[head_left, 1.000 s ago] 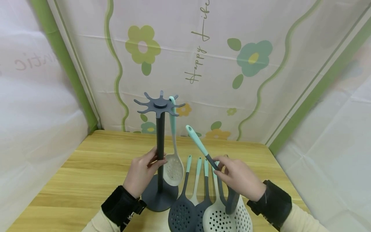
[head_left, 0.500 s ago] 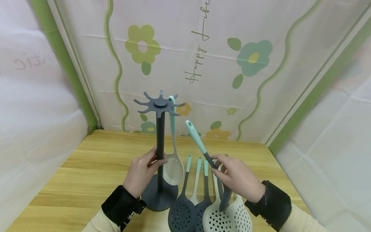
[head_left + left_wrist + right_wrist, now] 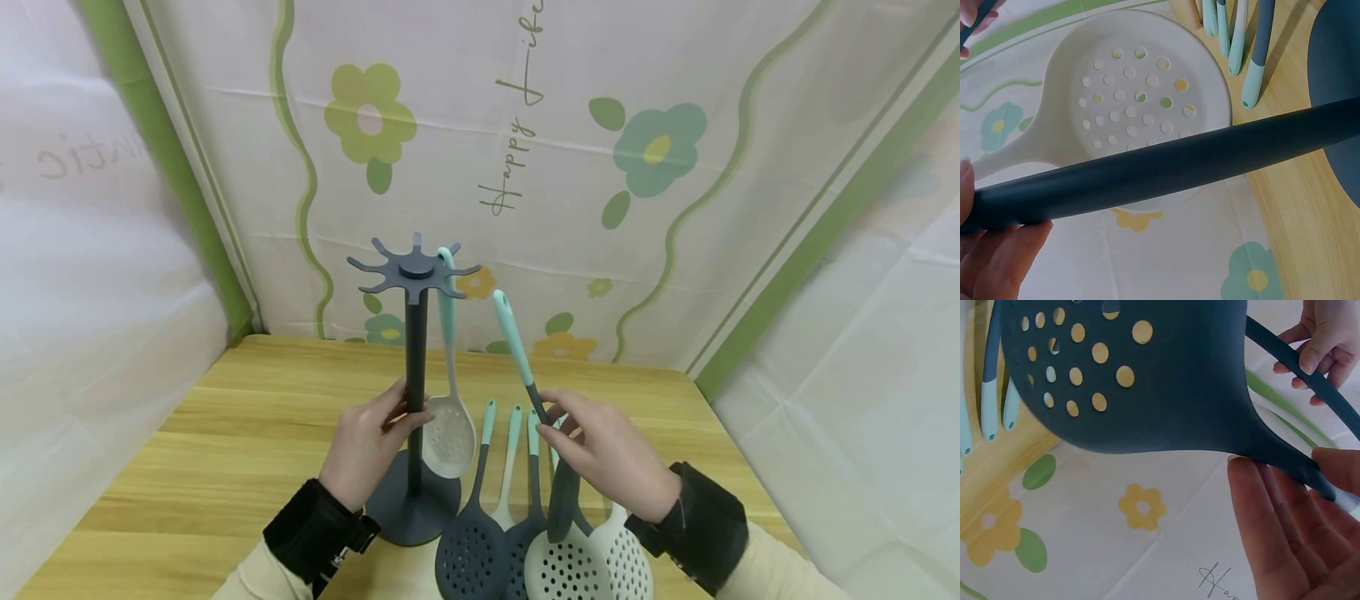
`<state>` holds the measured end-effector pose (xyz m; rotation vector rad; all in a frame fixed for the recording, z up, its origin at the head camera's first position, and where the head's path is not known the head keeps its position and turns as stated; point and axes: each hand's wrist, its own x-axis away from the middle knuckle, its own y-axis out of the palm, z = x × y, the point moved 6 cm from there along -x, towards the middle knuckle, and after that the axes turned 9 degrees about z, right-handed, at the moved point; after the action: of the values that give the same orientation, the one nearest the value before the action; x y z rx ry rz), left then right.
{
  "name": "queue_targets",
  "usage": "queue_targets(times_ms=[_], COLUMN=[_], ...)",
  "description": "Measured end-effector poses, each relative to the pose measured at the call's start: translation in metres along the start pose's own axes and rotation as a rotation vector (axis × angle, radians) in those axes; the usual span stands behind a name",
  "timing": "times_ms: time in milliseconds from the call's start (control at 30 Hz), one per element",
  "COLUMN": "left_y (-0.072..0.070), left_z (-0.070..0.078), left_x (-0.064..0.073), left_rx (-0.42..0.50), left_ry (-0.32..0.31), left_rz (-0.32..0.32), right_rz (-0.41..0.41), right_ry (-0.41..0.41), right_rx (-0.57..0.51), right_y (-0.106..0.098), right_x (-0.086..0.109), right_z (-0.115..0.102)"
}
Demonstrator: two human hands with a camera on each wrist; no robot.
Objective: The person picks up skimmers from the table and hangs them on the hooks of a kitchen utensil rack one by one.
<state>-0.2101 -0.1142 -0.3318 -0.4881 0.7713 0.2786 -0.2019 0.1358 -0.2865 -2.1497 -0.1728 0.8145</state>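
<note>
My left hand [image 3: 367,446] grips the dark post [image 3: 416,350] of an upright utensil stand, fingers and thumb around it above the round base [image 3: 412,512]. From one arm of its hooked top [image 3: 415,271] hangs a white slotted spoon [image 3: 450,450] with a mint handle; its perforated bowl [image 3: 1060,81] lies behind the post in the left wrist view. To the right of the stand, my right hand [image 3: 615,454] pinches a dark slotted spoon [image 3: 1197,381] by its neck. Its mint handle [image 3: 512,333] points up and leans left, and its dark head hangs down over the lying utensils.
Several more perforated utensils lie side by side at the front of the wooden table [image 3: 225,467], including a dark skimmer [image 3: 472,554] and a white skimmer [image 3: 630,558], handles pointing away. Printed cloth walls [image 3: 465,125] stand behind and on both sides.
My right hand has moved slightly left and up with the dark slotted spoon, whose handle is now more upright and its head further left. The left hand and stand stay put.
</note>
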Motion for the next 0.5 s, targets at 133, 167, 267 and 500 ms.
queue_targets(times_ms=[133,167,267,500], left_y=[0.0,0.0,0.0,0.0], left_z=[0.0,0.0,-0.001,0.001], left_x=[0.0,0.0,0.0,0.0], left_rx=[-0.006,-0.006,-0.003,0.002], left_ry=[0.0,0.0,-0.004,0.006], left_rz=[0.0,0.001,0.003,0.007], right_rz=[0.014,0.016,0.022,0.026], right_ry=[-0.022,-0.028,-0.047,-0.061], right_rx=[-0.022,-0.028,-0.052,-0.064], right_y=[0.0,0.0,0.001,0.0], right_x=[-0.003,-0.004,-0.007,-0.015], right_z=[-0.003,-0.004,-0.007,-0.012])
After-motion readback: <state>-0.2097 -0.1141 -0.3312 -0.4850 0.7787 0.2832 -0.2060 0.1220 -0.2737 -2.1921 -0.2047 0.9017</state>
